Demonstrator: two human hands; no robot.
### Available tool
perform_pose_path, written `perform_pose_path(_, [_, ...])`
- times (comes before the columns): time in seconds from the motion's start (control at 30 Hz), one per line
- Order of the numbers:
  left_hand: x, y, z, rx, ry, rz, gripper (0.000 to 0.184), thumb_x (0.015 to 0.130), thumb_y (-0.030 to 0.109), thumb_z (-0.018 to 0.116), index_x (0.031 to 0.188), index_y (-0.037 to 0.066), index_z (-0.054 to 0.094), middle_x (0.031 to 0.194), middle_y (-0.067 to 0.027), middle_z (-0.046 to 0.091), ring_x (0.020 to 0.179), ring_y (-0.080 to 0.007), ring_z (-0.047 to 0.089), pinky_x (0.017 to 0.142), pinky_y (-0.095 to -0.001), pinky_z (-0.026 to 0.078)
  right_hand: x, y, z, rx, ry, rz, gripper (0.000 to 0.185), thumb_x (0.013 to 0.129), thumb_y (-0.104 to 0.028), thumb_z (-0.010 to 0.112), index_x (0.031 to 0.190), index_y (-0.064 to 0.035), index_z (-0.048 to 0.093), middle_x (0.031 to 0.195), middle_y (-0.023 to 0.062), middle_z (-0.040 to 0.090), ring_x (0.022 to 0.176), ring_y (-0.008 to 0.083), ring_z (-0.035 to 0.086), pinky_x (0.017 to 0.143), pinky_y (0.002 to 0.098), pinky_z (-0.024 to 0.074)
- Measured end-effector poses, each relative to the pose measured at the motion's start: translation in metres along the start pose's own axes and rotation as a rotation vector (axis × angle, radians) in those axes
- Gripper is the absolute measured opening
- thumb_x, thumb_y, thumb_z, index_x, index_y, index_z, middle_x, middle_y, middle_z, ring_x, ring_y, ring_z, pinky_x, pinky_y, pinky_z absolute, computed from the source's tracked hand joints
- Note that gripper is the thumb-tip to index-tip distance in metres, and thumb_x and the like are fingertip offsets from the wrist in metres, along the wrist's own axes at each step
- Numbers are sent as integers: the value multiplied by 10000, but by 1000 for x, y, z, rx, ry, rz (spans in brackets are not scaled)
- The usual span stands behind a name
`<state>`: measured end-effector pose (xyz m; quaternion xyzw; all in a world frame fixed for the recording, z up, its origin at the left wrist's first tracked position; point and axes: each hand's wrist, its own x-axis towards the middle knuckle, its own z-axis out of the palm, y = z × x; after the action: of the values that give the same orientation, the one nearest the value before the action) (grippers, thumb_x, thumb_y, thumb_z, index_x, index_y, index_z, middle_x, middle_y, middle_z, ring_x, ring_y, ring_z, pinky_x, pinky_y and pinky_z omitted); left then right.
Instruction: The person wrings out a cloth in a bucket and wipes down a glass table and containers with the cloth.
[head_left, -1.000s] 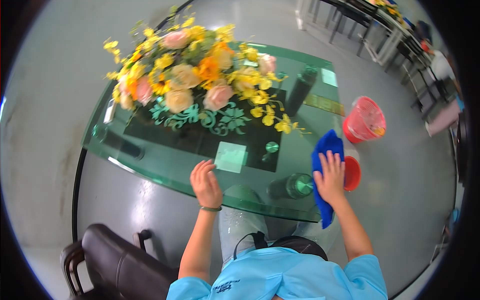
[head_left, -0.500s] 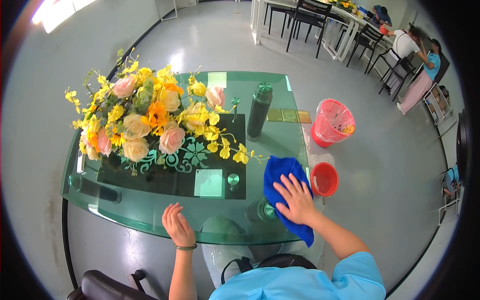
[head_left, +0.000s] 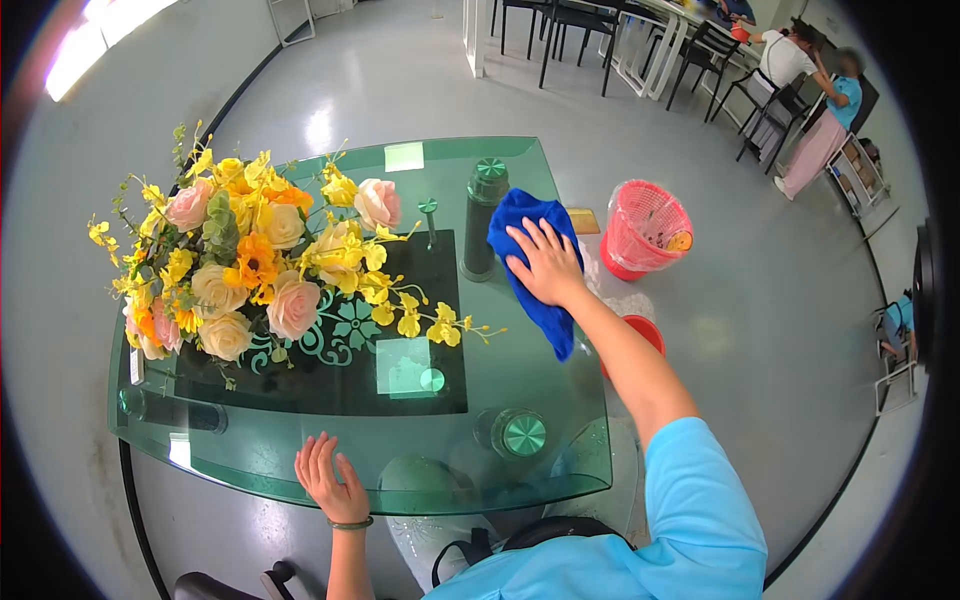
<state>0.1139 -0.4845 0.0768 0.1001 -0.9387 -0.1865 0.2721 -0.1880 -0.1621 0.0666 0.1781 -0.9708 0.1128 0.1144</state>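
My right hand (head_left: 545,262) lies flat on a blue cloth (head_left: 550,325), fingers spread, pressing it against the right part of the glass table (head_left: 535,375). The cloth is rumpled, and its lower end trails toward me along the table's right edge. Close to the near edge is my left hand (head_left: 328,480), open and without anything in it, with a bracelet (head_left: 350,523) on the wrist. Whether its palm touches the glass I cannot tell. A large arrangement of yellow, pink and cream flowers (head_left: 255,260) stands on the table's left half.
A pink mesh basket (head_left: 645,230) with a clear liner stands beyond the right edge. Below it, a red bucket (head_left: 645,332) is partly hidden by my right forearm. Black chairs (head_left: 580,35), a white table (head_left: 672,30) and other people (head_left: 785,60) are at the back right.
My right hand and the blue cloth have moved away from me along the table's right side, uncovering the near right table leg. The view has shifted slightly; my left hand remains near the front edge.
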Motion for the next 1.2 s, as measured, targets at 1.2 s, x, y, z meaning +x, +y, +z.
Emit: perform_pose_path(1.2, [-5, -13, 7, -75, 85, 40, 231, 942, 109, 406, 1051, -8, 573, 1158, -151, 582, 1150, -334, 475, 979, -433, 347, -223, -201, -33, 377, -384, -709, 593, 885, -430, 492, 1392, -153, 357, 1493, 118, 241, 1392, 341, 167, 1089, 543, 167])
